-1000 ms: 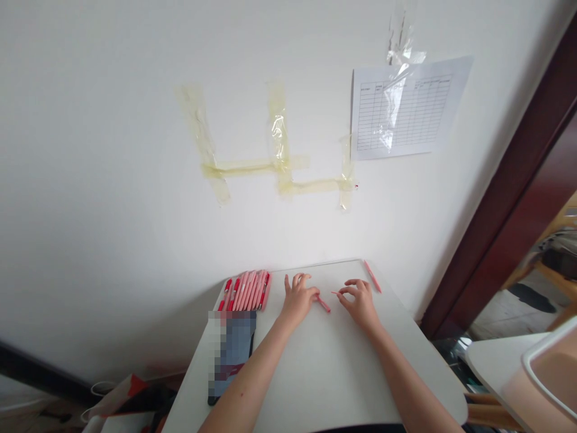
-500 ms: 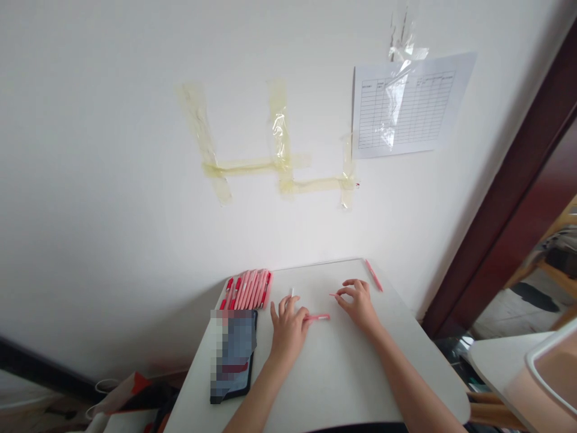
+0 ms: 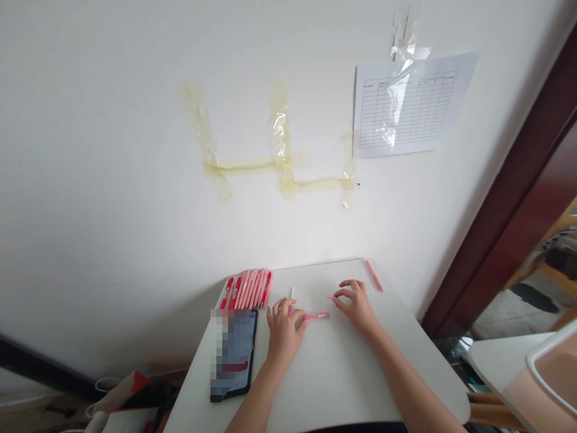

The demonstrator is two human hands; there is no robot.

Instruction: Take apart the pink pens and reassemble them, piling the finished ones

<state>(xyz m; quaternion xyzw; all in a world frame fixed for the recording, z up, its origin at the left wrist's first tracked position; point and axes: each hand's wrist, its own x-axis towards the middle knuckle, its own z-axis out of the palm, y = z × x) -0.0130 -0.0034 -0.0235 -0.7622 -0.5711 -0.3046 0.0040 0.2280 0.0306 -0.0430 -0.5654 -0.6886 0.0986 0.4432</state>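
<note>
The desk is white and is pushed up against a pale wall. At its far left corner, a row of pink and red pens lies side by side. A phone with a black edge lies just below the pens, near the left arm, and part of it is blurred into squares. One lone pink pen lies at the far right edge of the desk, slanted. Up on the wall there are strips of yellow tape and a sheet of paper with a grid on it.

In the middle, the left hand has its grip closed on one end of a pink tube. The tube is long and thin and lies nearly sideways, with its free end pointing right and a tiny bit toward the wall. A small white piece sticks out past the left fingers and points at the wall. Those fingers hide its near end, so one cannot tell if they touch it.

The right hand has its grip pinched on a thin pink stick. The stick's tip points left, nearly sideways too, above the tube's free end in the view.
</note>
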